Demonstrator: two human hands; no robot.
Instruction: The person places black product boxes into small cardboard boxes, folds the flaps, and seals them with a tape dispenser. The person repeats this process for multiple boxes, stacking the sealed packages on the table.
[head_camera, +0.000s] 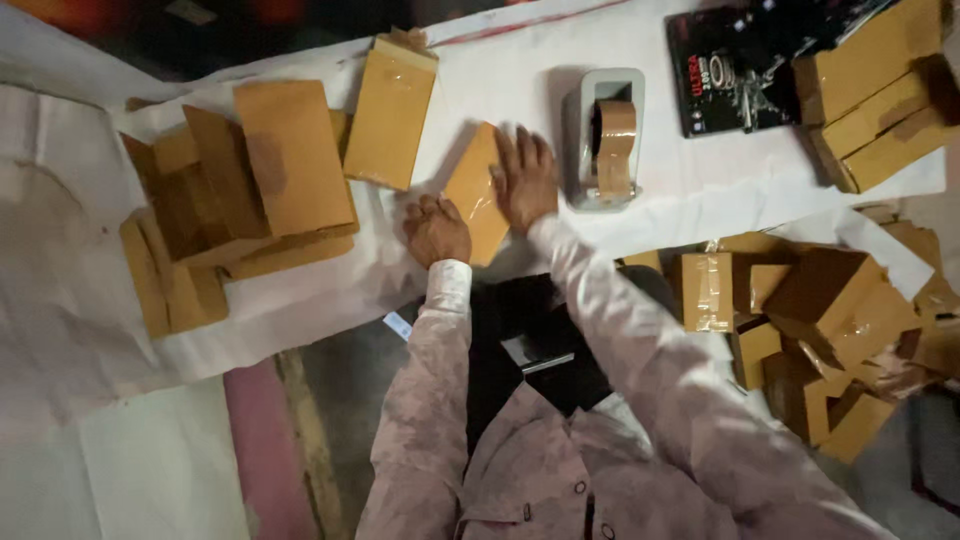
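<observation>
I see both hands pressed flat, fingers spread, on a small brown packet (478, 192) on the white sheet (300, 300): left hand (436, 230) at its near edge, right hand (525, 180) beside the grey tape dispenser (603, 140).

The small parcel (478, 192) under both hands is brown paper, its face glossy with clear tape. The stack at far left (240, 190) is matt brown paper. The tape dispenser (603, 135) looks like smooth grey plastic holding a shiny brown tape roll. White, creased paper covers the table (700, 185). The sleeves (640, 350) are soft mottled cloth.
</observation>
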